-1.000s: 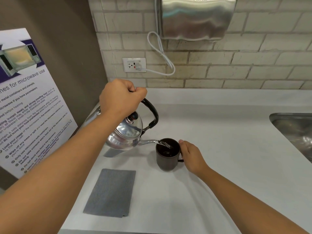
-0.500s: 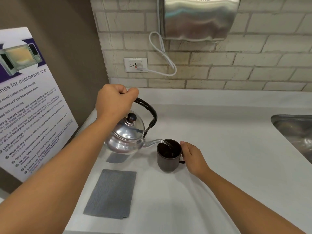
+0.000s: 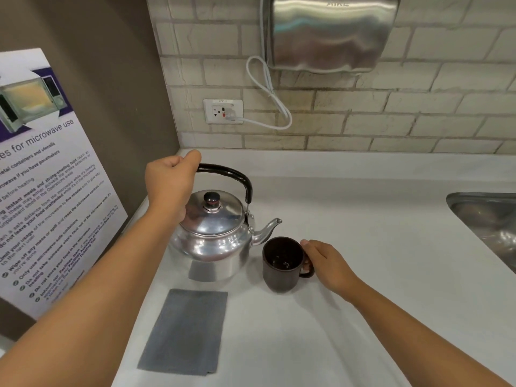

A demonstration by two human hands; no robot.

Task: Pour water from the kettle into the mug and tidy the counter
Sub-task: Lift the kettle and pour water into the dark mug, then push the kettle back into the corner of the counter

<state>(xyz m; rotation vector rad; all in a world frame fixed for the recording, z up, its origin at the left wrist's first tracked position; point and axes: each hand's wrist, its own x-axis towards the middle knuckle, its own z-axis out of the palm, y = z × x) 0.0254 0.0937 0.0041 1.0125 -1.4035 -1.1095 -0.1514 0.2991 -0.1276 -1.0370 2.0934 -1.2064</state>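
Steel gleams off the kettle (image 3: 212,241), which sits upright on the pale counter (image 3: 377,247), its spout (image 3: 266,231) pointing right and ending just above and beside the rim of the mug (image 3: 282,265). The person's left hand (image 3: 170,182) is wrapped in a fist around the left end of the black handle (image 3: 231,175), fingers clamped on it. The dark brown mug stands on the counter just right of the kettle, with something dark and glinting inside. The right hand (image 3: 326,263) is at the mug's handle, fingers curled around it and thumb near the rim. A grey cloth (image 3: 184,332) lies flat on the counter in front of the kettle, apart from both. A steel sink (image 3: 485,219) cuts into the counter at the far right. On the brick wall behind, a metal dispenser (image 3: 329,32) hangs above a socket (image 3: 223,111) with a white cord (image 3: 268,90) plugged in. A microwave poster (image 3: 47,177) leans on the left.
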